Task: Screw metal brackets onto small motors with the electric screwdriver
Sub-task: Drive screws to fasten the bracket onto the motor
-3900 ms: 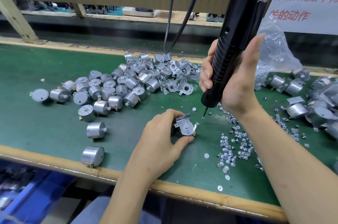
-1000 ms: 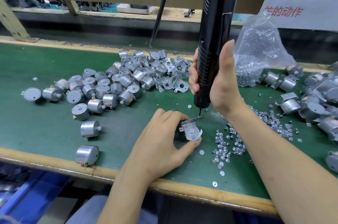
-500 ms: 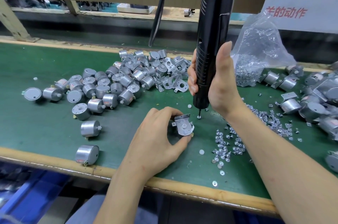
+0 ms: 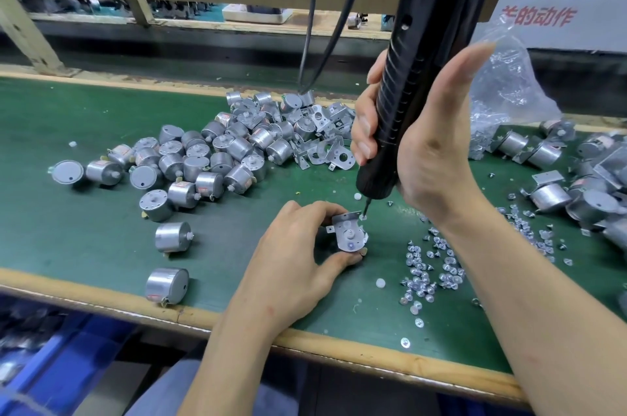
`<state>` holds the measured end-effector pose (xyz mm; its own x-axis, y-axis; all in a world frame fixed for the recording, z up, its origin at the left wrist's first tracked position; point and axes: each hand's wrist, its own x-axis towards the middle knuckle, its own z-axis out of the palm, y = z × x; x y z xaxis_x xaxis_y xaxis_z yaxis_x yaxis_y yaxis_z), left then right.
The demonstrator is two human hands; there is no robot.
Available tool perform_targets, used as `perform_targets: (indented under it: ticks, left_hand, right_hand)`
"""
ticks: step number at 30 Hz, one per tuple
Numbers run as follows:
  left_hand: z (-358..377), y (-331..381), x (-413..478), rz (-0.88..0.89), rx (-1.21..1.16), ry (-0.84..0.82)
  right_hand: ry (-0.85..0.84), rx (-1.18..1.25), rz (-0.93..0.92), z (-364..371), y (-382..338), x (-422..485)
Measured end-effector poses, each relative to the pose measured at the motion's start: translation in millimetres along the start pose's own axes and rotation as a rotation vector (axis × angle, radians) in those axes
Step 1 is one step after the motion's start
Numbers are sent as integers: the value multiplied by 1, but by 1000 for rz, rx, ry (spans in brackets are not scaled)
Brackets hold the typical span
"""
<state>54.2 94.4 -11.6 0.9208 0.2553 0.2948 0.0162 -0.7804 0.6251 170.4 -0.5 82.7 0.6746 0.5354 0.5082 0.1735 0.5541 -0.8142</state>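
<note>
Loose motors (image 4: 210, 157) heap on the green bench (image 4: 84, 212) at left. The left hand (image 4: 295, 256) pinches 1 bracketed motor (image 4: 349, 241) between thumb and curled fingers, low over the bench. The electric screwdriver (image 4: 407, 93) is gripped by the right hand (image 4: 431, 151), fingers wrapped round it, and its bit touches the bracket (image 4: 346, 221) at the upper right corner. Screws (image 4: 431, 273) lie scattered just right.

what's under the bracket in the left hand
A small motor: only its hub shows through a hole in the bracket. Its body is hidden by the bracket and the left hand.
</note>
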Motion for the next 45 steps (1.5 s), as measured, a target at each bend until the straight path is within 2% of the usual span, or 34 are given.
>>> perform_targets:
  ticks: [45]
  left_hand:
    - [1, 4, 1, 57, 35, 79]
  right_hand:
    - [-2, -130, 54, 15, 14, -5]
